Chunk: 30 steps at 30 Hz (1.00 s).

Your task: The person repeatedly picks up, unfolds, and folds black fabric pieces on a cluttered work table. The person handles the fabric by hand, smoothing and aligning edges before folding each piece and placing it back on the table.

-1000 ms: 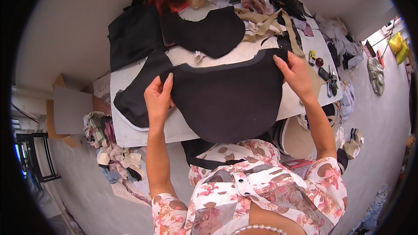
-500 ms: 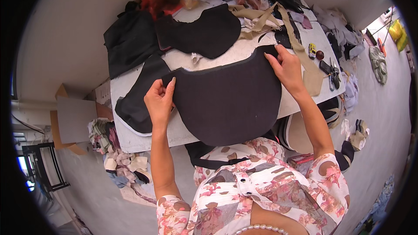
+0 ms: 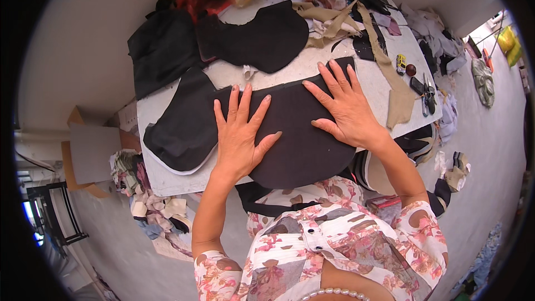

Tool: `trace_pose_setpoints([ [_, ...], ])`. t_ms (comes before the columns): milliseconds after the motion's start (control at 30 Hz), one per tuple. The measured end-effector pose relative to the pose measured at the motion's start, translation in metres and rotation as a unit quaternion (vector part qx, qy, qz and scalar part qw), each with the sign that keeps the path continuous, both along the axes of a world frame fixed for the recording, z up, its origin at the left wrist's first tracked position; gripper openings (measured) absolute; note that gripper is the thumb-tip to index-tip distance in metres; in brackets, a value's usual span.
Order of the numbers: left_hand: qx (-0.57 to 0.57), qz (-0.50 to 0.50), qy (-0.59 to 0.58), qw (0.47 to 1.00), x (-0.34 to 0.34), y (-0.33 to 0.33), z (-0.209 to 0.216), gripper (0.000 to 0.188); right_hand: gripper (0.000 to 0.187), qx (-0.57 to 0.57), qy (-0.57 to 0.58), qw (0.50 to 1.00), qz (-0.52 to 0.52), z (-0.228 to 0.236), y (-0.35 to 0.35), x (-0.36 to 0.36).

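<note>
Smoothing the black fabric panel (image 3: 298,159) flat, it seems, under both palms
Head view: the panel lies at the white table's (image 3: 173,183) near side, its rounded edge reaching past the tabletop; your left hand (image 3: 238,139) and right hand (image 3: 350,114) rest on it, fingers splayed wide, pinching nothing; press evenly, stroke outward from the middle, and mind the overhang, which could drag the cloth

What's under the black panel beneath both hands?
White table shows above and beside the black panel, whose lower edge overhangs it. Anything beneath the panel, where left hand and right hand lie, is covered.
</note>
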<state>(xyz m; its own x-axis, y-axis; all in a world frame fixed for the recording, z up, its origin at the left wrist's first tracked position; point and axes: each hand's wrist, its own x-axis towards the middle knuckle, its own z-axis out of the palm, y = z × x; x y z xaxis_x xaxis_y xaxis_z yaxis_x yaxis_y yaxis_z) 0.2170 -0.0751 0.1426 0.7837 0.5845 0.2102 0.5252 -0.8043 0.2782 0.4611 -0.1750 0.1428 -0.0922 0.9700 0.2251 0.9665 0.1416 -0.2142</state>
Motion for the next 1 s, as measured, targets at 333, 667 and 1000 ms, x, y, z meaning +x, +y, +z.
trace_pose_setpoints([
  [333, -0.030, -0.004, -0.087, 0.996, -0.008, 0.001, -0.006, 0.066, 0.068, -0.021, -0.002, 1.000, 0.015, 0.012, 0.001, 0.003],
  [667, -0.017, 0.305, -0.506, 0.807, -0.117, -0.015, -0.045, 0.011, 0.014, -0.055, 0.245, 0.930, 0.270, 0.046, 0.129, -0.189],
  [1000, -0.031, 0.490, -0.598, 0.634, -0.211, 0.003, -0.078, 0.024, 0.017, -0.053, 0.010, 0.970, 0.239, -0.059, 0.209, -0.331],
])
